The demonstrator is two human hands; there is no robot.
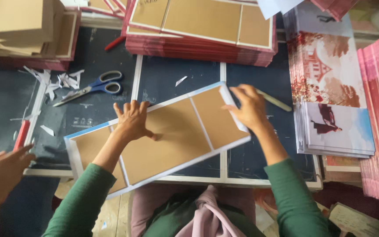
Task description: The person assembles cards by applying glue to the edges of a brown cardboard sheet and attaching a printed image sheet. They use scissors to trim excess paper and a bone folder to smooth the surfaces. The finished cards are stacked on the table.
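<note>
I see my left hand (133, 119) lying flat on the middle cardboard panel of the book cover (163, 138), fingers spread and pressing down. The cover sits tilted across the dark work mat (172, 77), three brown boards on a sheet with a pale border. My right hand (250, 106) is at the cover's far right end, fingers curled over the white paper flap (233, 109) there; I cannot tell whether it pinches the flap or only pushes it. A pale stick-like tool (275, 101) pokes out past that hand, its near end hidden behind the fingers, so whether I grip it is unclear. The cover's near edge is hidden by my green sleeves. At the left edge another person's hand (1, 169) is cut off by the frame, fingers toward a red strip (21, 135). Blue-handled scissors (94, 87) lie among paper scraps (60, 81). Stacks of finished covers (202, 26) and printed sheets (330, 87) run out of view, blurred.
</note>
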